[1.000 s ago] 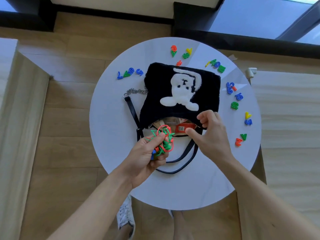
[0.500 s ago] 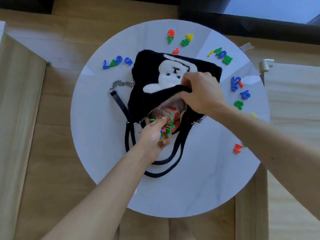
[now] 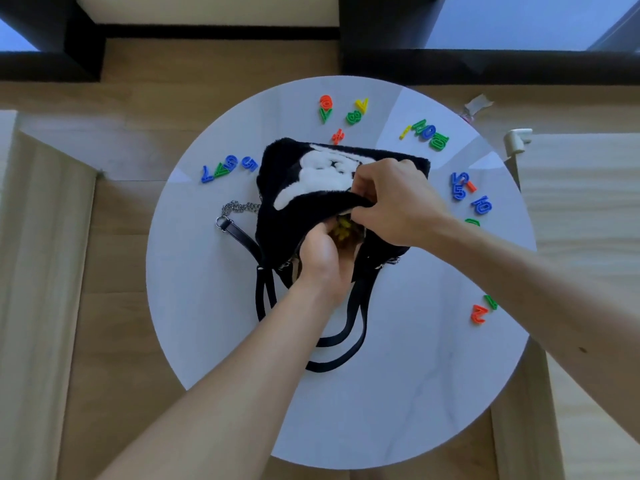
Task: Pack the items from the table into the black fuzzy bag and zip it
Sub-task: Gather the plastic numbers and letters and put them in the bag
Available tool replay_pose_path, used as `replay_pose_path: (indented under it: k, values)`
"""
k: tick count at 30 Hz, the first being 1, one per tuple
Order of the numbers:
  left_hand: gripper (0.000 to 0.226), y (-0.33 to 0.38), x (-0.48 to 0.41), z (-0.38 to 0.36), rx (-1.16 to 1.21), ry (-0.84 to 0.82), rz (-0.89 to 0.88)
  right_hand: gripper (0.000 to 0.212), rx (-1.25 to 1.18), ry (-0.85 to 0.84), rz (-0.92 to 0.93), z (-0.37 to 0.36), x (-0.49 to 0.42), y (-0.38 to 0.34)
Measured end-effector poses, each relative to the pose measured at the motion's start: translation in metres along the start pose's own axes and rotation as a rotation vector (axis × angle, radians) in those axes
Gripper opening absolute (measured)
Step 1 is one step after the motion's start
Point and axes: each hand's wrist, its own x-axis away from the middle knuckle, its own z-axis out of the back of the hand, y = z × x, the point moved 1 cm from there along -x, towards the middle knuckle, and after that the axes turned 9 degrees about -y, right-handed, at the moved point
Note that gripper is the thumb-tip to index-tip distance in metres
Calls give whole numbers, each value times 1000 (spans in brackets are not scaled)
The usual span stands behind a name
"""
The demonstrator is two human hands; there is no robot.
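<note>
Black fuzzy bag [image 3: 294, 216] on table [image 3: 398, 393] | right hand [image 3: 398, 202] pinches its rim | left hand [image 3: 320, 259] inside, grip unclear

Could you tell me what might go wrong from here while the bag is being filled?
1. The right hand lifts only the upper lip of the black fuzzy bag; if it slips, the opening may close on the left hand, whose fingers are inside.
2. The right forearm lies over plastic numbers near the table edge, like the orange 2; a sweep could knock them off.
3. The scattered blue numbers remain unpacked, so zipping now would be premature.
</note>
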Motion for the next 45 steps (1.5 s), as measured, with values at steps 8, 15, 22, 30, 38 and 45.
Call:
replay_pose_path:
  k: [8, 15, 22, 30, 38, 45]
  values:
    - [41, -17, 20, 22, -429, 110, -94, 14, -10, -22, -22, -7, 7, 12]
    - [50, -36, 46, 51, -762, 203, -124, 23, 83, -35, -3, -49, 34, 19]
    - [35, -32, 72, 68, -834, 401, -143, 31, 118, -107, -84, -82, 59, 29]
    - [26, 74, 40, 90, -935, 417, -303, 37, -13, -95, -19, -70, 33, -19]
    - [14, 177, -61, 132, -1429, 421, -328, 40, -98, -34, 20, -91, -93, -98]
    - [34, 219, -124, 167, -1949, 453, -366, 49, 101, -56, 37, -125, -205, -115]
